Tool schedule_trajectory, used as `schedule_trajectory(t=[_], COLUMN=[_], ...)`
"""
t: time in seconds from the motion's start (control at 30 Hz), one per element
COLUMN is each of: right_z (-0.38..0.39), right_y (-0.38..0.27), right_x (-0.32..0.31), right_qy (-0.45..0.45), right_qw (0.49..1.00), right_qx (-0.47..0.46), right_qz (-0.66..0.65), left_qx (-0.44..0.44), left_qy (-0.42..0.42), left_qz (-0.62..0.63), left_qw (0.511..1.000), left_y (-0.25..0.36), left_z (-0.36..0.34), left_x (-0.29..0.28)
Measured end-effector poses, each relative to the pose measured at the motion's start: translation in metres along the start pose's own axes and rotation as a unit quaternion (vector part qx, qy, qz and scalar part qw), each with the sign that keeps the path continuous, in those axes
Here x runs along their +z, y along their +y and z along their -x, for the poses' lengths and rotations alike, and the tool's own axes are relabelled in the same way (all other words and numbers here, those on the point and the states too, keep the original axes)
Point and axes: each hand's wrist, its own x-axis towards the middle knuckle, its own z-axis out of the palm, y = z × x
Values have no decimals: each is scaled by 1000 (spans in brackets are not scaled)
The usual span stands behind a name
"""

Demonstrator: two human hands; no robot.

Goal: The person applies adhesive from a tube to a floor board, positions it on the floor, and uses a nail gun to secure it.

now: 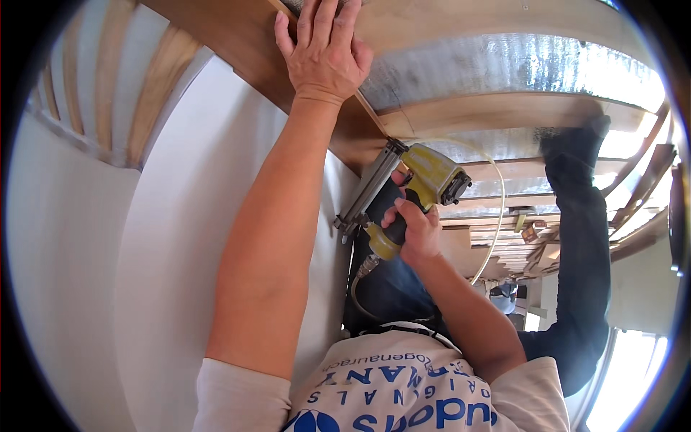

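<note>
One wooden board (237,50), long, reddish brown, smooth-faced and straight-edged, running on a slant. One pneumatic nail gun (430,173), yellow body scuffed, grip black, magazine long and of grey metal, metal coupling at the handle's end; held tilted, nose close by the board's edge, contact between the two not discernible from where I stand.

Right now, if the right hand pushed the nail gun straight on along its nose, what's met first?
Likely the brown wooden board; the nail gun in the right hand has its nose by it, depth and contact unclear.
</note>
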Motion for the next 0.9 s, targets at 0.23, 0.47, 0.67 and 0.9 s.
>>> schedule_trajectory(t=[0.23,0.47,0.67,0.9], right_z=[2,0,-1,-2], right_y=[-3,3,-5,-2], right_x=[8,5,5,6], right_qy=[8,31,16,43], right_qw=[1000,999,1000,999], right_qx=[3,-9,6,7], right_qz=[17,5,-3,17], left_qx=[-2,-2,-3,-1], left_qy=[2,4,1,12], left_qz=[-8,1,16,0], left_qw=[1000,1000,1000,1000], left_y=[-4,-5,-4,-3], left_z=[-3,-2,1,-1], left_x=[0,-1,-4,1])
